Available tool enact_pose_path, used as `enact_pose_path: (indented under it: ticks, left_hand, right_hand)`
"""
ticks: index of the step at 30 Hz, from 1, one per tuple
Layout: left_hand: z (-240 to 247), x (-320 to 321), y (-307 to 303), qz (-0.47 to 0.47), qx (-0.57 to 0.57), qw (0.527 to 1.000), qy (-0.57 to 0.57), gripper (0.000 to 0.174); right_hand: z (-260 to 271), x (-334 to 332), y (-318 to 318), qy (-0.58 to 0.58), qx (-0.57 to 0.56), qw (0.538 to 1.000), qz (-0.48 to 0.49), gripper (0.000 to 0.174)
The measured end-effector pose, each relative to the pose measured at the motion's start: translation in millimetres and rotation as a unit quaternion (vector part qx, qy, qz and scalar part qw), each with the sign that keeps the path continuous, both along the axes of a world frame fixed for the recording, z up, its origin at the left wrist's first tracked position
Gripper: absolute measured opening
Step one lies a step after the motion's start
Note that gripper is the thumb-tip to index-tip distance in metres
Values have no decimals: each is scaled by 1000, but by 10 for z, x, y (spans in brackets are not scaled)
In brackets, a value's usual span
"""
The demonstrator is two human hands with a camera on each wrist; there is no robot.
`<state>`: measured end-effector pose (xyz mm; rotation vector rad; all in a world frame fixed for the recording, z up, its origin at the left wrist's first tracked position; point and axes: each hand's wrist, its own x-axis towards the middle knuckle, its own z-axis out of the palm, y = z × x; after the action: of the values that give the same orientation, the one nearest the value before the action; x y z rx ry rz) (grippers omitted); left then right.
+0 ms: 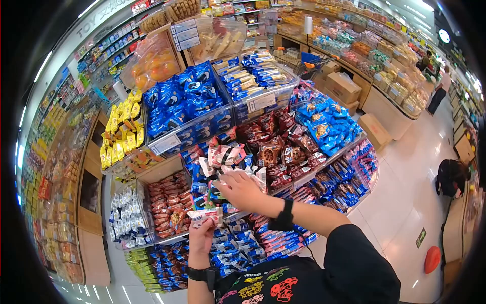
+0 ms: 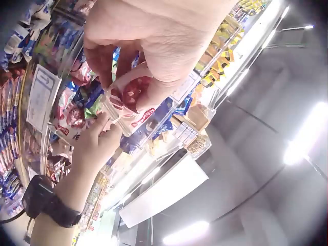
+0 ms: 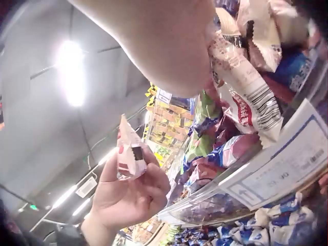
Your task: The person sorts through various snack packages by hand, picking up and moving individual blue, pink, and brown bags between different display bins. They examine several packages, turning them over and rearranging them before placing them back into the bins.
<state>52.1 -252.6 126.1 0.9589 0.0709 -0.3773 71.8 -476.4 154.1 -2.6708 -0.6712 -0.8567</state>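
Observation:
Between its thumb and fingers my left hand (image 1: 201,238) pinches a white and pink snack packet (image 1: 206,217), held at the front edge of a bin. In the left wrist view the packet (image 2: 134,102) shows red contents and red print. My right hand (image 1: 242,191) reaches palm down over a mixed heap of wrapped snacks, on white and pink packets (image 1: 225,156). Its fingertips are partly hidden among them. The right wrist view shows a white packet with a barcode (image 3: 251,97) beside the right hand (image 3: 159,46); whether the fingers grip one, I cannot tell.
Bins of blue packets (image 1: 185,99), dark red packets (image 1: 273,147) and light blue packets (image 1: 326,124) stand behind and to the right. Brown packets (image 1: 169,202) lie left. A price label (image 3: 277,174) fronts the bin. Cardboard boxes (image 1: 343,87) and a trolley (image 1: 291,58) stand beyond.

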Motion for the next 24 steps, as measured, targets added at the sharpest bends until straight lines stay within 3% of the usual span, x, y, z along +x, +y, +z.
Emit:
enact_pose_path:
  ticks: [1,2,5,7,8,10,11,13,14,17,21,22,24]
  left_hand:
    - [-32,11,-20,0,2,1000,-20,36]
    - [1,-2,-82,9,16,999,-35,37]
    - [51,-53,-211,17,85,994,-65,38]
    - [15,-80,-273,-21,167,978,-125,27]
    - [103,-117,-330,-12,165,978,-127,27]
    - [351,-180,-412,-30,58,993,-93,19]
    - [206,-142,-362,-22,57,994,-93,19]
    - [-209,-36,-232,-67,165,975,-136,30]
    - [22,-103,-281,-48,215,961,-167,32]
    - [68,-139,-321,-7,306,920,-243,33]
    - [111,-119,-342,-24,312,930,-193,23]
    - [165,-144,-418,4,270,948,-171,20]
    - [41,-98,-367,24,241,958,-152,17]
  right_hand:
    - [64,-107,12,-6,0,1000,5,47]
    - [131,-221,32,75,117,989,43,47]
    - [216,-482,98,254,378,880,133,47]
    - [148,-572,54,336,397,851,71,39]
    - [215,-617,9,298,385,871,58,29]
    - [122,-631,-66,348,466,812,49,21]
    - [138,-648,-83,363,527,767,55,19]
    - [129,-648,-140,302,444,843,18,19]
    - [63,-629,-157,290,444,847,25,20]
    - [36,-626,-164,289,431,855,0,20]
    - [138,-677,-225,232,342,909,50,17]
    - [119,-660,-279,193,313,927,72,16]
    - [148,-576,-532,173,294,940,-16,16]
